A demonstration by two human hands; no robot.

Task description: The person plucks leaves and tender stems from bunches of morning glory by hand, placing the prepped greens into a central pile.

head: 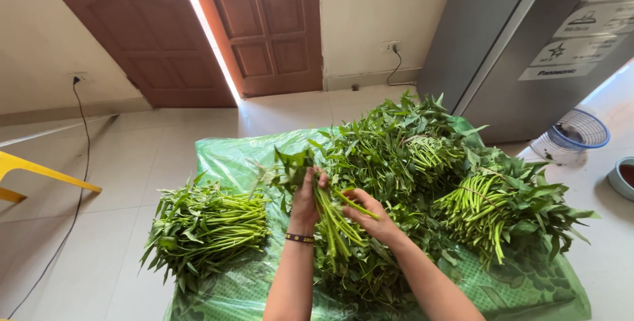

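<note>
Nearest the camera, two bare forearms reach up from the bottom edge. The left hand [305,203], a dark beaded band at its wrist, has its fingers wrapped shut around a small bunch of green stalks [330,218], gripping it near the leafy top so the stems hang down toward the person. The right hand [370,218] sits just beside it, fingers pinched closed on a single stem [354,205] that runs across to the held bunch.

Under the hands lies a green plastic sheet [224,156] spread on the pale tiled floor [119,182]. To the left on the sheet rests a tidy bundle of greens [208,228], stems pointing right — well apart from the large loose heap [403,149] behind the hands. At the right lies another bundle [498,205] with cut ends facing the person.

Further off stand a yellow chair edge [39,172], a grey refrigerator [502,37], a blue-rimmed basket [571,136] and a brown wooden door [198,30].
</note>
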